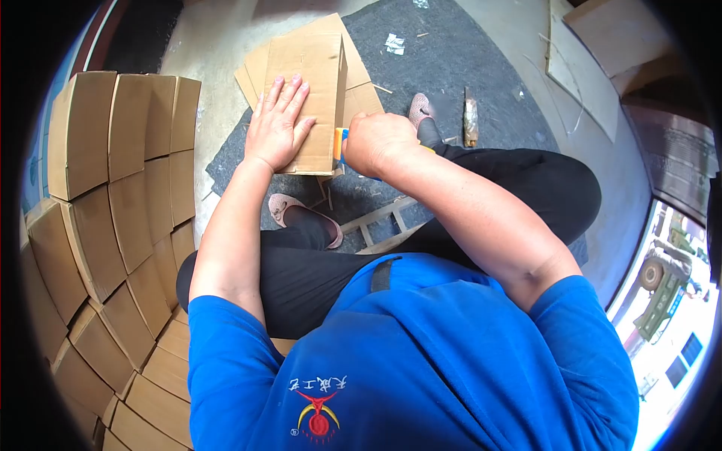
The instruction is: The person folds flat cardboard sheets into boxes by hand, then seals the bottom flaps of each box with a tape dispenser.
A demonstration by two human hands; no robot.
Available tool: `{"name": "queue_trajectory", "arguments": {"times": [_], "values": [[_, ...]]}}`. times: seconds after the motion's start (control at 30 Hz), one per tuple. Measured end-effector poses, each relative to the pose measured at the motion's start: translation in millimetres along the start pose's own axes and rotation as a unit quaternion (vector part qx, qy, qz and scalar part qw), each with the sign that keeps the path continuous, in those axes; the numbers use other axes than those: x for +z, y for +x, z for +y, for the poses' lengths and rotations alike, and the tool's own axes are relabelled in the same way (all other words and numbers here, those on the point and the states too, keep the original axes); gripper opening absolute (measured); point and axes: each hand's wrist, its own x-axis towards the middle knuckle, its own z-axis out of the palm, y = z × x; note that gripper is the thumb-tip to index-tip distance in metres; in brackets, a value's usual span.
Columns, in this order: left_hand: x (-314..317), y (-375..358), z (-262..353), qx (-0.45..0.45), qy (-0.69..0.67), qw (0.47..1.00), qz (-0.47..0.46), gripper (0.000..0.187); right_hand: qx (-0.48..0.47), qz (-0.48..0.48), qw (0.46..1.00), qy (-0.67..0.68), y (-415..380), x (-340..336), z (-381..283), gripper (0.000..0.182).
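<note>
My left hand (280, 129) lies flat with its fingers spread on top of a brown cardboard box (304, 64). At the right edge of the box, my right hand (378, 143) is closed round a blue and yellow tool (342, 143), which is mostly hidden by the fingers. The tool's visible end touches or nearly touches the box side. Under and behind the box are flat cardboard pieces (362, 102).
Stacked cardboard boxes (90, 233) rise along the left. A dark mat (444, 45) covers the floor, with a taped object (471, 124) and scraps (394, 43) on it. A wooden frame (368, 231) lies between my feet. Boards (583, 68) stand at the upper right.
</note>
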Motion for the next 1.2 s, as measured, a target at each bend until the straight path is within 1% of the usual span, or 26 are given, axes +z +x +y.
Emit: {"name": "queue_trajectory", "arguments": {"times": [0.07, 0.1, 0.17, 0.27, 0.3, 0.33, 0.4, 0.43, 0.5, 0.53, 0.6, 0.63, 0.7, 0.73, 0.77, 0.83, 0.87, 0.9, 0.93, 0.97, 1.0, 1.03, 1.07, 1.1, 1.13, 1.2], "values": [[1.1, 1.7, 1.8, -0.016, 0.0, 1.0, 0.003, 0.063, -0.012, -0.006, 1.0, -0.01, -3.6, 5.7, 2.0, 0.034], [3.3, 1.7, 9.7, -0.008, -0.001, 1.0, 0.006, 0.063, -0.019, 0.034, 0.999, 0.011, 6.2, 32.1, 4.9, 0.033], [2.6, 3.4, 14.0, -0.018, -0.01, 1.0, -0.002, 0.064, 0.004, 0.009, 1.0, -0.011, 13.7, 76.7, 1.9, 0.037], [1.9, 3.5, 5.2, -0.01, 0.009, 1.0, 0.009, 0.064, 0.05, -0.02, 0.998, 0.026, 31.8, 120.7, 18.1, 0.05], [4.1, -0.1, 5.3, -0.009, 0.001, 1.0, 0.022, 0.063, 0.047, 0.005, 0.999, 0.026, 32.1, 130.8, 25.6, 0.06], [4.1, -0.1, 4.9, -0.002, -0.007, 0.999, 0.031, 0.063, 0.047, 0.002, 0.999, 0.028, 25.3, 121.1, 25.7, 0.06], [4.8, 1.6, 7.7, -0.006, -0.008, 1.0, 0.027, 0.063, 0.031, -0.005, 0.999, 0.018, 13.6, 99.1, 25.2, 0.067], [4.4, 2.8, 8.0, -0.01, -0.005, 1.0, 0.025, 0.063, -0.008, 0.042, 0.998, 0.035, 20.8, 108.7, 24.9, 0.071], [3.3, 3.9, 4.9, -0.01, -0.01, 1.0, 0.026, 0.062, -0.076, 0.092, 0.993, 0.018, 27.0, 108.9, 11.9, 0.073], [2.7, 3.8, 2.3, -0.006, -0.017, 0.999, 0.038, 0.062, -0.073, 0.105, 0.992, 0.004, 35.0, 116.1, 4.6, 0.074], [3.5, 2.7, 3.3, -0.007, -0.018, 0.999, 0.039, 0.062, -0.067, 0.079, 0.995, -0.012, 43.9, 132.8, -0.4, 0.072], [3.6, 2.9, 3.7, -0.01, -0.025, 0.999, 0.027, 0.064, -0.074, 0.07, 0.994, -0.032, 55.0, 157.2, 3.0, 0.072], [6.3, 1.5, 7.3, -0.045, -0.082, 0.992, 0.08, 0.066, -0.109, -0.022, 0.992, -0.062, 47.0, 165.2, 10.6, 0.072], [6.6, -3.0, 6.5, -0.065, -0.1, 0.987, 0.111, 0.066, -0.094, -0.058, 0.991, -0.069, 37.7, 159.7, 9.5, 0.074], [8.3, -6.0, 3.4, -0.093, -0.112, 0.976, 0.159, 0.066, -0.096, -0.056, 0.991, -0.074, 34.6, 150.6, 10.1, 0.074], [22.1, -13.9, -7.9, -0.142, -0.144, 0.945, 0.257, 0.062, -0.007, -0.075, 0.997, -0.012, 28.4, 140.2, 11.5, 0.078], [30.0, -18.5, -10.5, -0.146, -0.143, 0.945, 0.256, 0.062, -0.006, -0.049, 0.999, 0.019, 29.3, 138.8, 12.0, 0.085], [32.3, -24.0, -11.0, -0.235, -0.258, 0.915, 0.204, 0.061, -0.024, -0.034, 0.999, 0.025, 26.6, 132.2, 8.3, 0.085], [39.0, -30.2, -15.5, -0.319, -0.366, 0.861, 0.151, 0.061, -0.043, -0.018, 0.998, 0.032, 22.8, 123.2, 3.6, 0.086], [54.7, -33.6, -23.5, -0.323, -0.441, 0.83, 0.106, 0.063, -0.058, 0.02, 0.997, 0.038, 20.5, 117.3, -0.8, 0.083], [49.3, -35.5, -23.8, -0.326, -0.437, 0.831, 0.111, 0.063, -0.053, 0.008, 0.997, 0.05, 17.8, 102.1, -3.2, 0.081], [40.3, -34.8, -16.8, -0.371, -0.575, 0.723, 0.097, 0.067, -0.047, -0.005, 0.997, 0.061, 15.2, 83.6, -3.2, 0.08], [32.1, -35.4, -8.0, -0.402, -0.695, 0.591, 0.078, 0.07, -0.05, 0.001, 0.997, 0.063, 15.7, 68.9, 0.0, 0.073], [19.7, -33.6, 3.0, -0.415, -0.716, 0.556, 0.079, 0.07, -0.057, -0.001, 0.997, 0.059, 19.6, 53.8, 4.8, 0.069], [13.6, -30.3, 14.3, -0.431, -0.722, 0.529, 0.114, 0.068, -0.069, -0.022, 0.997, 0.009, 15.1, 25.6, 5.2, 0.058], [9.0, -20.9, 44.2, -0.464, -0.723, 0.474, 0.191, 0.063, -0.076, -0.011, 0.996, -0.052, 15.7, -14.6, 13.4, 0.042]]}}
